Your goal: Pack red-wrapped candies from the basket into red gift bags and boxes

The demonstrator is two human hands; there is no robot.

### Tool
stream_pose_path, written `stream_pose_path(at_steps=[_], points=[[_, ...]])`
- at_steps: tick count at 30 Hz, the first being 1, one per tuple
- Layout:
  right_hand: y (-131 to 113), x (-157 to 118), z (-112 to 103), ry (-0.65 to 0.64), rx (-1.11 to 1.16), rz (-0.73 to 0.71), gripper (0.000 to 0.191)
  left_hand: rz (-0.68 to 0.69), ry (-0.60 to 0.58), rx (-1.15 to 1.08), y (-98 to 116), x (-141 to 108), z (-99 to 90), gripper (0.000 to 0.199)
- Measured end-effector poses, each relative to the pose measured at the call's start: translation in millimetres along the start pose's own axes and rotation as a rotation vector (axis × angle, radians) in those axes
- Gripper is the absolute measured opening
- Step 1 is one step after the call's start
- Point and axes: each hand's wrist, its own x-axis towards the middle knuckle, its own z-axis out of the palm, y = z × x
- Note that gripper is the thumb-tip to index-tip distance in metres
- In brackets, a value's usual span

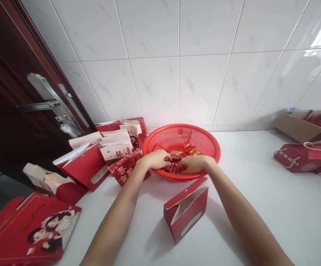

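Note:
Both my hands are down inside a red plastic mesh basket [212, 142] holding several wrapped candies [176, 153]. My left hand [157, 159] comes in over the basket's near left rim, its fingers bent around a small packet near the middle. From the near right, my right hand [193, 164] reaches in with curled fingers closed at a red-wrapped candy [171, 168]. Its fingertips are partly hidden among the packets. Between my forearms a red paper gift box [189, 218] stands upright on the white tabletop, its top open.
Several open red and white gift boxes [86, 166] crowd the left side. A larger red box with a cartoon couple [33, 229] lies front left. At the right are dark red boxes with rope handles [290, 158] and a cardboard carton [299, 127]. A tiled wall [154, 85] rises behind.

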Motion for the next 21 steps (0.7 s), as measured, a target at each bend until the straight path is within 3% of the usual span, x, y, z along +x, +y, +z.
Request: stream_pose_path(at_steps=[8,13,21], points=[[1,1,-4,-0.107,0.029,-0.058,0.026,-0.015,0.002,-0.004,2,-1,-1.0,0.034],[3,4,-3,-0.116,0.044,-0.076,0.034,-0.017,0.003,-0.031,3,-1,-1.1,0.033],[11,3,-8,-0.153,0.092,-0.189,0.023,-0.026,0.012,-0.105,3,-4,-2.6,0.031]])
